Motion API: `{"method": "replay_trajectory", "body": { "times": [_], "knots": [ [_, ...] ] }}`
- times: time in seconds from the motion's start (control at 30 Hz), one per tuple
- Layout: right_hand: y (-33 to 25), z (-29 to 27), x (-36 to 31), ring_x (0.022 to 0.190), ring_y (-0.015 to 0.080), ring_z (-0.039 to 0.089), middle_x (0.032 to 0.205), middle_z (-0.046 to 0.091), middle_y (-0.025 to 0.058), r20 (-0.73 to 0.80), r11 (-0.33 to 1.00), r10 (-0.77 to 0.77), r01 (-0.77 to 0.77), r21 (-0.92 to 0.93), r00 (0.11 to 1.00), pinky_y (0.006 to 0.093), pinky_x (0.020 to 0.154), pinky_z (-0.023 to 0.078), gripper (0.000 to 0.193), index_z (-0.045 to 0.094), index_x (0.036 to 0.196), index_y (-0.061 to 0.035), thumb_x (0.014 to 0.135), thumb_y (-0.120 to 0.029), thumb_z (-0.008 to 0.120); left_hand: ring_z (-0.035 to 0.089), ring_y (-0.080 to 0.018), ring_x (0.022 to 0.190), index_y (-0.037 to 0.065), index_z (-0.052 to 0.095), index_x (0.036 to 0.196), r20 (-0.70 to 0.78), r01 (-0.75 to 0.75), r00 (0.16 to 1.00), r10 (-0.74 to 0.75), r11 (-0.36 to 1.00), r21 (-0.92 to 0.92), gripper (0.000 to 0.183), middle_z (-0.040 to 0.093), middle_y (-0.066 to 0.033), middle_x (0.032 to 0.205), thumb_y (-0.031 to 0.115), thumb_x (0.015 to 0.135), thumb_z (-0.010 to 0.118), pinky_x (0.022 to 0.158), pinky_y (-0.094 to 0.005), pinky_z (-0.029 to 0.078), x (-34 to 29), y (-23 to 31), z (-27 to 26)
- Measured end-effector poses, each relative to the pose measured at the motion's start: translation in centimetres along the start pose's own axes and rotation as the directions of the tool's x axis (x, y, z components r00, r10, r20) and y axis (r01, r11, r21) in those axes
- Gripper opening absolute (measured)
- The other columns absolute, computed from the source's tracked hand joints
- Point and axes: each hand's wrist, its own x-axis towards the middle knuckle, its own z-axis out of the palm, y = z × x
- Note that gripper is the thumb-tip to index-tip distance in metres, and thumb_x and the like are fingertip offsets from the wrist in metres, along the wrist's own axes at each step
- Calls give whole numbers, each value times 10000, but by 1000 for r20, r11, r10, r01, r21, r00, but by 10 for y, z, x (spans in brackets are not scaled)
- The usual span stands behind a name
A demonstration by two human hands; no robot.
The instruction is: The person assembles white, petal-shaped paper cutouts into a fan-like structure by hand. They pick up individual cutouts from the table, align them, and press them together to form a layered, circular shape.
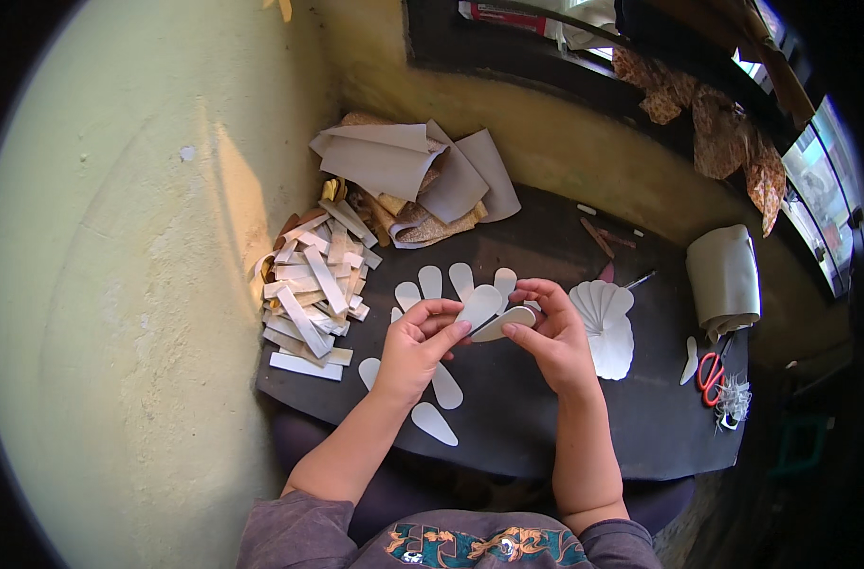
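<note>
Above the dark table, my left hand (415,349) pinches a white teardrop-shaped petal piece (478,306) between thumb and fingers. My right hand (557,343) grips a second petal piece (504,325) by its rounded end. The narrow ends of the two pieces come close together near my left thumb; whether they touch I cannot tell. Several loose petal pieces (435,424) lie spread around and below my hands, some partly hidden by them. Right of my right hand, more white pieces overlap in a fan-shaped stack (604,322).
Pale strips (311,284) are heaped at the table's left edge. Behind them lie folded grey-beige sheets (422,171). On the right stand a roll of pale sheet (724,282), red-handled scissors (709,377) and a tangle of thin white scraps (733,400). A dark pen (641,279) lies behind the stack.
</note>
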Motion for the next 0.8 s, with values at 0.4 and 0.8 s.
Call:
{"method": "replay_trajectory", "body": {
  "times": [0.4,0.8],
  "knots": [
    [8,-4,0,735,93,583,811,621,29,-31,989,54,-58,-137,998,207,594,442,186,577,938,-13,793,-97,659,561,-55,777,58,605,1034,51,89,996,-80,972,-219,230,631,8,878,154,827,626,686,-191,423,-4,-12,7],
    [10,-3,-2,754,109,592,831,629,55,-3,970,-46,44,-238,999,226,667,476,207,581,990,38,799,-24,631,503,-16,706,79,639,971,-54,46,997,-57,982,-184,196,618,44,801,196,813,645,617,-179,347,3,-20,2]
  ]
}}
